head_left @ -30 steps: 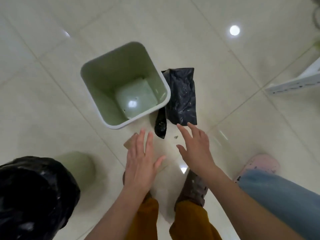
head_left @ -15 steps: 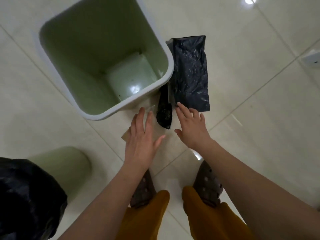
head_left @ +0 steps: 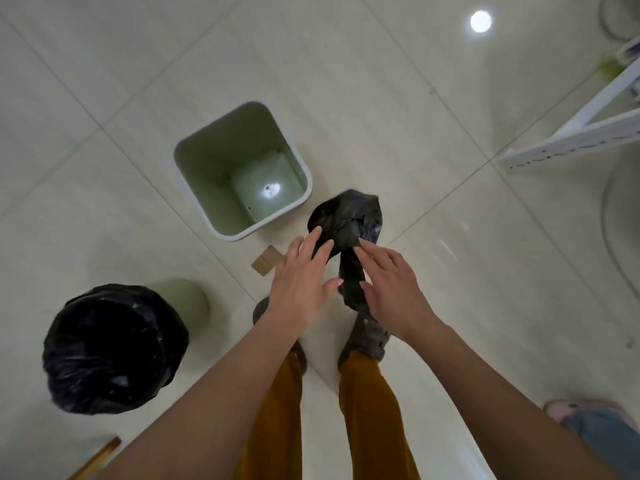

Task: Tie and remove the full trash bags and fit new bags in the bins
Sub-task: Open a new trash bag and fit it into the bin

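- the new black bag (head_left: 346,220) hangs folded just beside the empty green bin (head_left: 242,171), on its near-right.
- left hand (head_left: 299,282) and right hand (head_left: 391,282) both pinch it, fingers loosely spread.
- best find the open edge, shake it loose, then spread it over the bin's rim.

Bare forearms, no sleeves in view, no watch or rings on either the left hand (head_left: 300,282) or the right hand (head_left: 394,289). Short, plain nails on the fingers (head_left: 317,237). Mustard-yellow trousers (head_left: 372,407) covering both legs down to the ankles. Dark brown slip-on shoes (head_left: 369,336) with perforated uppers, rows of small holes visible on the right one; left one mostly hidden behind the arm.
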Demonstrator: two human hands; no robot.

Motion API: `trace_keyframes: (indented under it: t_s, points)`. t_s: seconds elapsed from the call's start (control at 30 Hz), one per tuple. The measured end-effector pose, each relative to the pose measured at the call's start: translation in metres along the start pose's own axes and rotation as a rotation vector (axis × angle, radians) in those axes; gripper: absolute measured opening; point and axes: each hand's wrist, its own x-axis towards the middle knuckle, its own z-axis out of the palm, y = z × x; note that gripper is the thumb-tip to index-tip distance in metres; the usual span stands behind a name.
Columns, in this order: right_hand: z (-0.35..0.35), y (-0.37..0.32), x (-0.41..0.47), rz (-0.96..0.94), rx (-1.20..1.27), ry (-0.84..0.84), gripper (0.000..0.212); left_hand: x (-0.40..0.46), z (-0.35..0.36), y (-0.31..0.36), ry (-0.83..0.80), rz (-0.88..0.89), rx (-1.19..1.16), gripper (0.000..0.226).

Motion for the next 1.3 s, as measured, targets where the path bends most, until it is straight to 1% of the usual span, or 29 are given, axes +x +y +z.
trace_keyframes:
  t_s: [0.07, 0.17, 0.27, 0.4, 0.5, 0.57, 0.67, 0.73, 0.8, 0.9, 0.97, 1.1, 1.17, 1.2, 1.27, 1.3]
  points:
    - [-0.029, -0.007, -0.019, -0.037, 0.046, 0.02, 0.059, -0.013, -0.02, 0.015, 0.022, -0.045, -0.08, 0.054]
    - [-0.068, -0.015, -0.043, -0.067, 0.097, 0.042, 0.057, -0.035, -0.047, 0.027, 0.117, -0.097, -0.181, 0.026]
    - [-0.1, -0.017, -0.063, -0.084, 0.098, 0.058, 0.054, -0.055, -0.071, 0.037, 0.165, -0.176, -0.31, 0.019]
    - [-0.128, -0.018, -0.078, -0.054, 0.051, 0.035, 0.054, -0.071, -0.099, 0.05, 0.108, -0.312, -0.59, 0.008]
    - [-0.14, -0.023, -0.082, -0.008, 0.049, -0.02, 0.057, -0.078, -0.113, 0.059, 0.09, -0.409, -0.726, 0.012]
    - [-0.146, -0.029, -0.085, -0.025, 0.08, -0.035, 0.062, -0.083, -0.119, 0.065, 0.088, -0.496, -0.845, 0.013]
    - [-0.149, -0.039, -0.093, -0.038, 0.174, -0.034, 0.069, -0.09, -0.122, 0.071, 0.067, -0.628, -1.101, 0.008]
    - [-0.147, -0.046, -0.098, -0.049, 0.266, -0.041, 0.071, -0.095, -0.124, 0.072, 0.093, -0.678, -1.225, 0.008]
    - [-0.144, -0.052, -0.103, -0.054, 0.329, -0.057, 0.073, -0.098, -0.129, 0.071, 0.126, -0.709, -1.289, 0.012]
    - [-0.132, -0.06, -0.106, -0.026, 0.305, -0.117, 0.074, -0.099, -0.132, 0.062, 0.134, -0.753, -1.315, 0.013]
    - [-0.124, -0.063, -0.105, 0.007, 0.268, -0.148, 0.066, -0.099, -0.135, 0.054, 0.14, -0.778, -1.359, 0.017]
    - [-0.117, -0.073, -0.097, 0.054, 0.253, -0.155, 0.031, -0.097, -0.146, 0.038, 0.168, -0.807, -1.489, 0.024]
    - [-0.12, -0.081, -0.092, 0.098, 0.314, -0.155, 0.016, -0.096, -0.151, 0.03, 0.16, -0.781, -1.533, 0.024]
    - [-0.123, -0.085, -0.089, 0.126, 0.366, -0.156, 0.01, -0.096, -0.154, 0.027, 0.138, -0.754, -1.552, 0.021]
    - [-0.129, -0.091, -0.083, 0.169, 0.476, -0.134, 0.011, -0.099, -0.157, 0.021, 0.086, -0.672, -1.518, 0.01]
    - [-0.133, -0.092, -0.08, 0.18, 0.521, -0.107, 0.014, -0.101, -0.157, 0.019, 0.074, -0.631, -1.458, 0.015]
